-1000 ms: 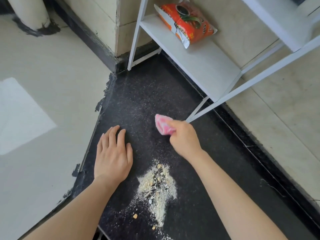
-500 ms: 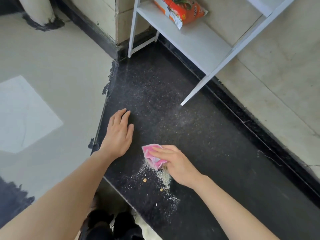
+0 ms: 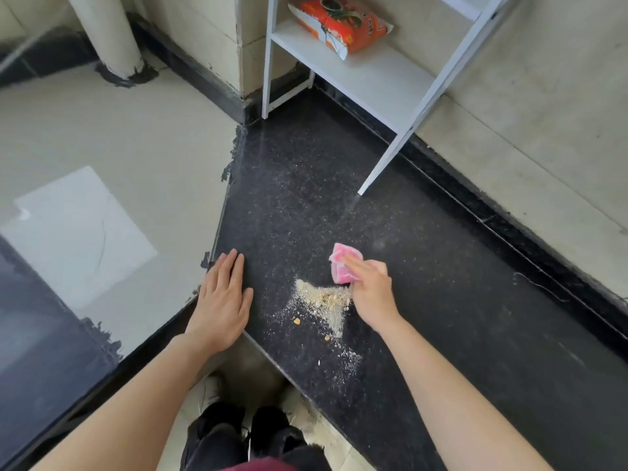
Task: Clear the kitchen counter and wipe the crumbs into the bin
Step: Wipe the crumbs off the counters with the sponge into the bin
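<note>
Crumbs (image 3: 324,300) lie piled near the counter (image 3: 458,317) edge (not yet swept off); right hand (image 3: 372,290) grips pink cloth (image 3: 339,266), left hand (image 3: 221,300) rests flat.

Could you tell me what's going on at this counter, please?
A person is wiping crumbs off a dark counter. The right hand holds a pink cloth down on the counter, just behind a pile of crumbs near the front edge. The left hand rests flat on the counter by its left edge. A packet lies on a white shelf at the back. No bin is in view.
</note>
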